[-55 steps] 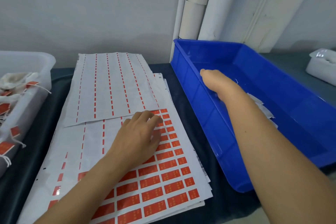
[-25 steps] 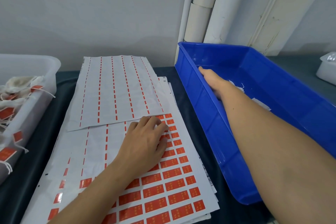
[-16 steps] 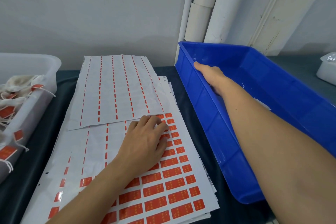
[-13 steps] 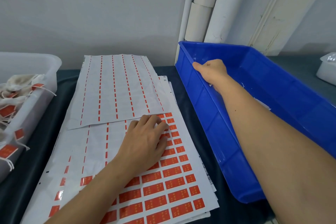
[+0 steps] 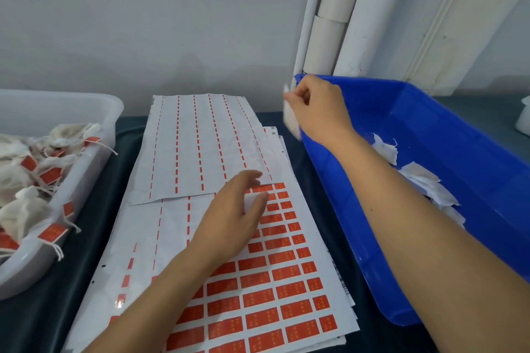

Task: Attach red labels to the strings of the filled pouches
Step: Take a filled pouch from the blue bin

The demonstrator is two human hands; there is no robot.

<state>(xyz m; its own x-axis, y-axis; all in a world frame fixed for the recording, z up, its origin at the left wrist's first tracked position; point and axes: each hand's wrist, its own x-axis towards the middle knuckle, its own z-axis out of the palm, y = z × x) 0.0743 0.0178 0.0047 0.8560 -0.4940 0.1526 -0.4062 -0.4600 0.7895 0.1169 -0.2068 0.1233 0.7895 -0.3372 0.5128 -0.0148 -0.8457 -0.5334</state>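
A sheet of red labels (image 5: 275, 289) lies in front of me on a stack of backing sheets. My left hand (image 5: 232, 218) hovers over its top rows with fingers spread and slightly lifted, a pale bit showing at the fingertips. My right hand (image 5: 318, 106) pinches a white pouch (image 5: 289, 117), which hangs above the near-left corner of the blue bin (image 5: 430, 129). More white pouches (image 5: 424, 180) lie inside that bin.
A translucent white tub (image 5: 86, 157) on the left holds several pouches with red labels on their strings. A used label sheet (image 5: 200, 149) lies across the stack's far end. White pipes (image 5: 338, 14) stand against the wall behind the bin. A white container (image 5: 523, 120) sits far right.
My right hand rose out of the blue bin with a white pouch and moved left over the bin's corner. My left hand lifted its fingers off the label sheet.
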